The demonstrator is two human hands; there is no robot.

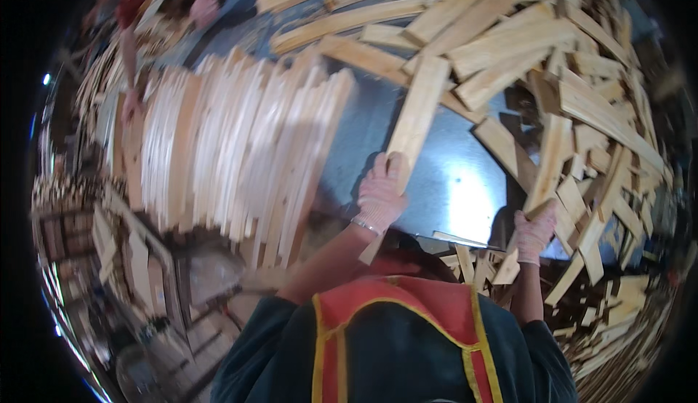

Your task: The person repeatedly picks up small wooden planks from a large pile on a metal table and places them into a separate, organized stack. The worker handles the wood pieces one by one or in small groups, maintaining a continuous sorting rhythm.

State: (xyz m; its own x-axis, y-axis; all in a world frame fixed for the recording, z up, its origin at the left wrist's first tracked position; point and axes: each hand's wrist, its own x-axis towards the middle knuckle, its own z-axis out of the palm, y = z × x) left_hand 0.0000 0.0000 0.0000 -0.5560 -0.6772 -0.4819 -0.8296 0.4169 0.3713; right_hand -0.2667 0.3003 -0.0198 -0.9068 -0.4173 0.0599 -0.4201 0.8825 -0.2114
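In a pale knitted glove, my left hand (pixel 382 193) grips a long wooden board (pixel 420 108) near its lower part. That board slants up and away over the shiny metal tabletop (pixel 465 177). At the right, my gloved right hand (pixel 535 233) is closed around the lower part of another wooden board (pixel 550 157), beside the heap. Some of its fingers are hidden behind the wood. To the left of my left hand stands a row of boards (pixel 247 141) packed side by side.
A loose heap of boards (pixel 509 39) covers the far and right parts of the table. At the far left another person's gloved hand (pixel 204 9) hangs beyond the row, and that person's other hand (pixel 132 105) touches its end. Wood offcuts (pixel 618 308) lie at the lower right.
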